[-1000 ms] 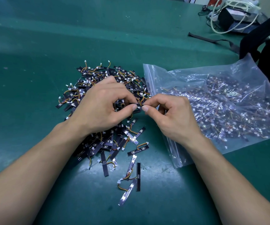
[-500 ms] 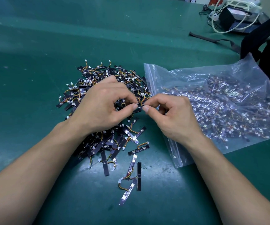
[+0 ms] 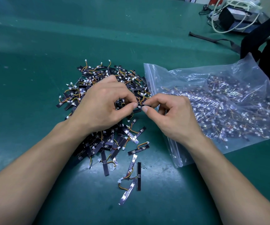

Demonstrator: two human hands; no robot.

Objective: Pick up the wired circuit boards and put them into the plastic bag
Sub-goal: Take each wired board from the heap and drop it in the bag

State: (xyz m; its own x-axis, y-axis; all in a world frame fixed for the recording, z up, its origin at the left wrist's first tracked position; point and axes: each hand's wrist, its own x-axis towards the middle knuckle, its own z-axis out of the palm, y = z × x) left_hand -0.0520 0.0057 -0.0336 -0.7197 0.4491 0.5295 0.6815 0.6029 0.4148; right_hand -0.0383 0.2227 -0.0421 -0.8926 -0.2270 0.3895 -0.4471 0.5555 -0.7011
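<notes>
Above the heaped boards (image 3: pixel 108 88), left hand (image 3: pixel 101 106) and right hand (image 3: pixel 175 117) together pinch one circuit board (image 3: pixel 144 105) beside the plastic bag (image 3: pixel 220 101).

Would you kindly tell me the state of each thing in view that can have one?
held circuit board, pinched at both ends above the pile of circuit boards.
left hand, pinching one end of it.
right hand, pinching the other end.
pile of circuit boards, loose and tangled on the table.
plastic bag, lying flat, partly filled with boards; zip unclear.
</notes>
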